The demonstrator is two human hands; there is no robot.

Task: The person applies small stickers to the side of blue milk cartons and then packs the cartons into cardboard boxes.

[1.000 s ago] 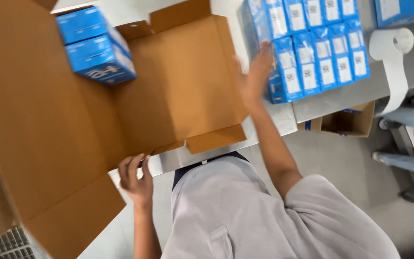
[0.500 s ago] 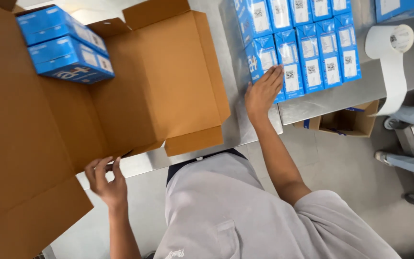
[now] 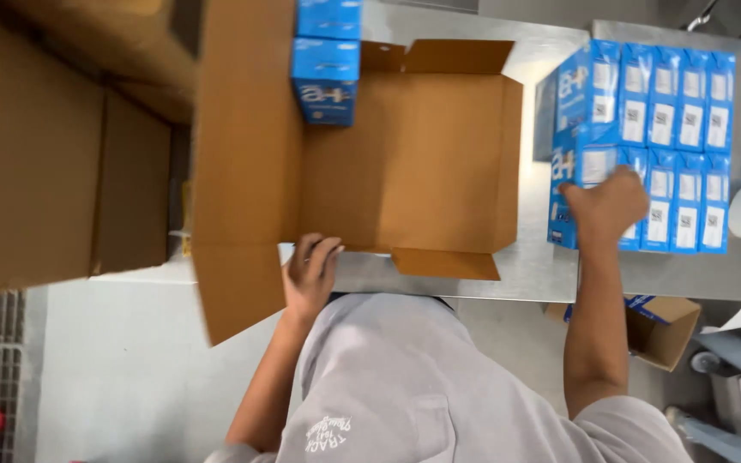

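While the left hand (image 3: 312, 273) curls its fingers over the near edge of the open cardboard box (image 3: 405, 154), the right hand (image 3: 608, 206) closes on a blue carton (image 3: 578, 184) at the near corner of the stacked block (image 3: 653, 146) on the steel desk (image 3: 551, 266). Pulling that corner carton could topple its neighbours; farther off, two cartons (image 3: 328, 60) sit in the box's back corner.
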